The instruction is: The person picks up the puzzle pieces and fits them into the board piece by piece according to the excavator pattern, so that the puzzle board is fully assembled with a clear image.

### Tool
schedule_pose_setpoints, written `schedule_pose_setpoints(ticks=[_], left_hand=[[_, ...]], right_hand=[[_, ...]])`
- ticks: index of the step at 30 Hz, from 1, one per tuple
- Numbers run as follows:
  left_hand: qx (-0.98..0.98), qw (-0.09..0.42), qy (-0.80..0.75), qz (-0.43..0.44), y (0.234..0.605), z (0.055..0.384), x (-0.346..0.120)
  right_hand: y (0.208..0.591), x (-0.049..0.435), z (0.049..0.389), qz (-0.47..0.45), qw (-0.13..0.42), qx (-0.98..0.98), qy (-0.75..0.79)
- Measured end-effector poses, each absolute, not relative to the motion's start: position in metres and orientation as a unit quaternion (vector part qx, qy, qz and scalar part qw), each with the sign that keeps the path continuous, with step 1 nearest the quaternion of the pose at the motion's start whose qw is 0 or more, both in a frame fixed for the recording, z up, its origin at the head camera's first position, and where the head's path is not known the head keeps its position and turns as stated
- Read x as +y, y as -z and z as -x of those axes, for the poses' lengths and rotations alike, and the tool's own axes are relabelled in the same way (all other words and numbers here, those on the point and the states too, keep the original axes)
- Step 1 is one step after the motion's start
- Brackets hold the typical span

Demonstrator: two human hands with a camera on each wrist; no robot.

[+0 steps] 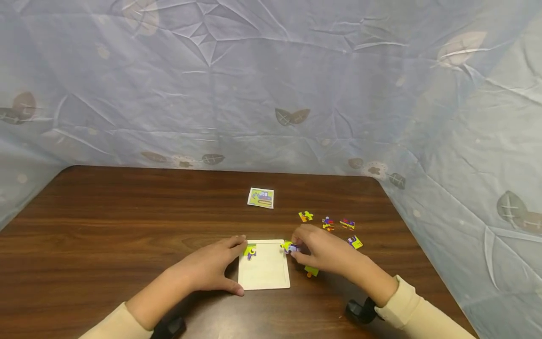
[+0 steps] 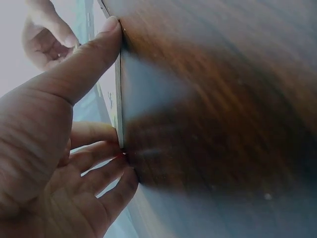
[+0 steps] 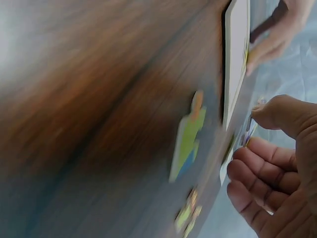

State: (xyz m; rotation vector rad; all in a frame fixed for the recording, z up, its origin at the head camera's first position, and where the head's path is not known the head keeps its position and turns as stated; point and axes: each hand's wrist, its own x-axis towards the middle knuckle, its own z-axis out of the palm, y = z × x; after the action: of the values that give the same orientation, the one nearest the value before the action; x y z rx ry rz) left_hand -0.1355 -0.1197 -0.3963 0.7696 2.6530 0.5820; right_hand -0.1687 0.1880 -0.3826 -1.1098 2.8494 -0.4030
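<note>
A pale square puzzle board (image 1: 263, 274) lies on the table. One green and purple puzzle piece (image 1: 250, 250) sits in its upper left corner. My left hand (image 1: 209, 264) rests along the board's left side, its thumb at the lower corner and its fingers at the upper one. In the left wrist view that thumb (image 2: 81, 67) is extended along the board's edge. Over the board's upper right edge, my right hand (image 1: 323, 247) pinches a puzzle piece (image 1: 290, 247) in yellow-green and purple between thumb and fingers.
Just under my right hand lies a green piece (image 1: 311, 271) with an orange tab. Farther right are several loose pieces, among them a yellow-green one (image 1: 306, 216) and a striped one (image 1: 347, 224). A small picture card (image 1: 260, 197) lies behind the board. Patterned cloth (image 1: 254, 94) hangs behind the table.
</note>
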Motion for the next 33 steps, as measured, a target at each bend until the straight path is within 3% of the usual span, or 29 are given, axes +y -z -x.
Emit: schedule_pose_setpoints(ticks=[16,33], left_hand=[[0.928,0.166,-0.209,-0.259,0.397,0.136,-0.118],[0.928,0.165,-0.211,-0.26,0.397,0.135,-0.12]], right_hand=[[0.398,0.135,0.179,0.394,0.038,0.912,0.102],[0.398,0.124,0.171,0.375,0.041,0.921,0.1]])
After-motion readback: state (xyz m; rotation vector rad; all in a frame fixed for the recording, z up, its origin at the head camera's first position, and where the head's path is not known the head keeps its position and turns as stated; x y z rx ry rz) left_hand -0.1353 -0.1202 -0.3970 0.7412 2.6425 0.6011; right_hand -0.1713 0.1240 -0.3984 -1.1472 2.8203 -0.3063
